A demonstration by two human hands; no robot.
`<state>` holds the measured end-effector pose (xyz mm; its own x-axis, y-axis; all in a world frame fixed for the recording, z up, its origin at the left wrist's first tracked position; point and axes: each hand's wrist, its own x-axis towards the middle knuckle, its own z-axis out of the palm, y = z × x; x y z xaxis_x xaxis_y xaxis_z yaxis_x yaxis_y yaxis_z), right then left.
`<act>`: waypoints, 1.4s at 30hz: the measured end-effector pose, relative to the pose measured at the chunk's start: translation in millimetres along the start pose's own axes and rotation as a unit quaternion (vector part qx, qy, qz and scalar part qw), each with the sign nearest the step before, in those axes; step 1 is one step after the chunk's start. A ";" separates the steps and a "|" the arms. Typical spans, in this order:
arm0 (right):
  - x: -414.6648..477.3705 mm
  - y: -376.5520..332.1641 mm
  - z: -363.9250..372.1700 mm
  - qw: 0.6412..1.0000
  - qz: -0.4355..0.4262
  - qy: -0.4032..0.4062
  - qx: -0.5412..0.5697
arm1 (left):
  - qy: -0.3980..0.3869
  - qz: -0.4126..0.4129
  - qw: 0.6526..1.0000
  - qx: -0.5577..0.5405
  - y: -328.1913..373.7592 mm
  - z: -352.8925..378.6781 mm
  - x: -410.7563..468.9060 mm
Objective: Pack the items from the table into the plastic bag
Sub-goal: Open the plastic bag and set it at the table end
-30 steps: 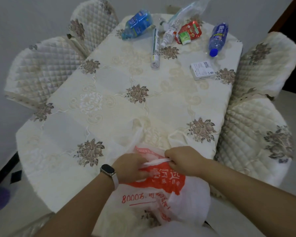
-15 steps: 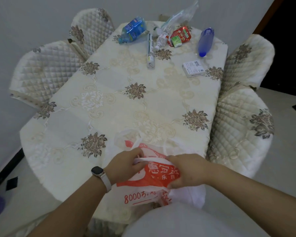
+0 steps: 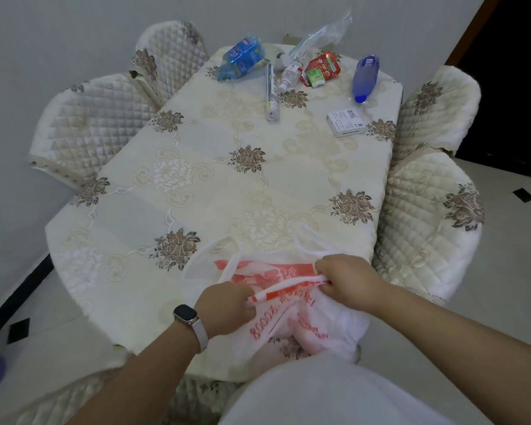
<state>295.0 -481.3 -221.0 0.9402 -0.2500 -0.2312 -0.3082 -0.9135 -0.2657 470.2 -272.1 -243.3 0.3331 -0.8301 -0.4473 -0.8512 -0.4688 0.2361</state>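
Note:
A white plastic bag (image 3: 304, 326) with red print hangs over the near edge of the table (image 3: 221, 179). My left hand (image 3: 227, 311) and my right hand (image 3: 347, 277) both pinch its rim, which is stretched taut between them. At the far end lie a blue packet (image 3: 242, 58), a long tube (image 3: 271, 92), a small white bottle (image 3: 288, 76), a red packet (image 3: 322, 70), a blue bottle (image 3: 365, 78) and a white box (image 3: 347, 122).
Quilted chairs flank the table: two on the left (image 3: 104, 118), two on the right (image 3: 429, 216). A clear plastic sleeve (image 3: 322, 35) lies at the far edge. A wall runs close behind and to the left. A watch sits on my left wrist.
My hands have pulled apart along the bag's rim, stretching it into a tight line. The view has pulled back from the table. The items at the far end have not moved.

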 end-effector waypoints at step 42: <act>-39.1 -25.8 35.1 0.999 -0.036 -0.006 -0.013 | -0.034 0.259 0.965 0.020 31.1 4.9 84.5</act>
<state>261.1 -436.7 -238.0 0.9580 -0.1787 -0.2243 -0.2351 -0.9373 -0.2573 469.9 -355.3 -278.0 -0.1679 -0.9275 -0.3339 -0.9119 0.0175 0.4099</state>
